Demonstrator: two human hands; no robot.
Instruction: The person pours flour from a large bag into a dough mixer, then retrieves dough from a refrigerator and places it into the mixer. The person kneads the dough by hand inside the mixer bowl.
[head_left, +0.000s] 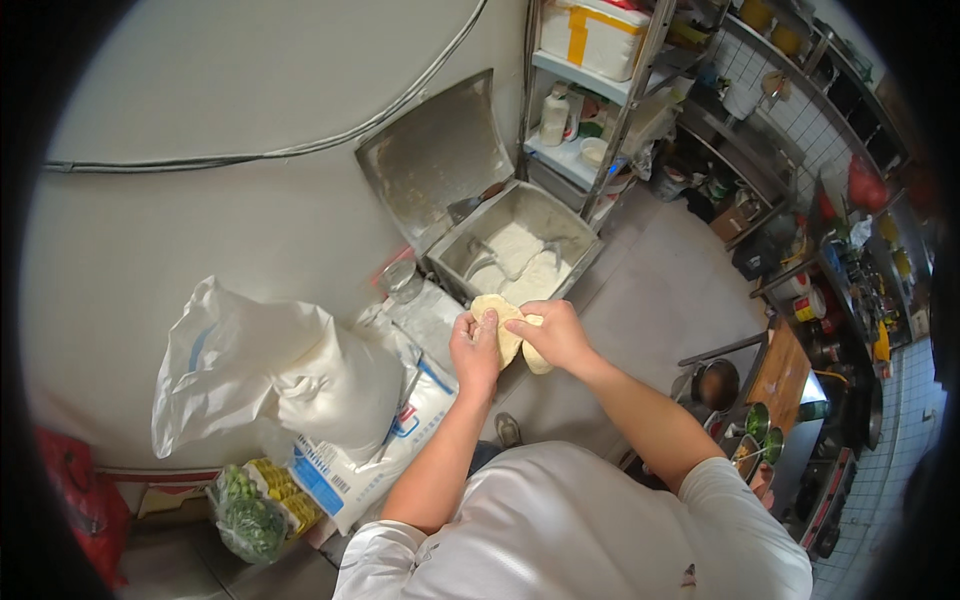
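My left hand (474, 351) grips a flat pale piece of dough (510, 346), its thumb pressed on the face. From the other side my right hand (561, 334) pinches that dough's edge between thumb and fingers. Another dough portion (535, 361) hangs below the right hand; whether the two are joined I cannot tell. Just beyond both hands stands an uncovered metal dough mixer (583, 251) with curved mixing arms. White flour (514, 251) lies inside it. Its metal lid (435, 154) leans back against the wall, and a scraper (476, 202) rests at the hinge side.
Left of me, a large white sack (330, 382) sits on printed flour sacks (352, 480). Bagged green vegetables (251, 517) lie on the floor. A metal shelf rack (581, 82) stands beyond the mixer. At right, a counter (780, 371) holds pans and bowls.
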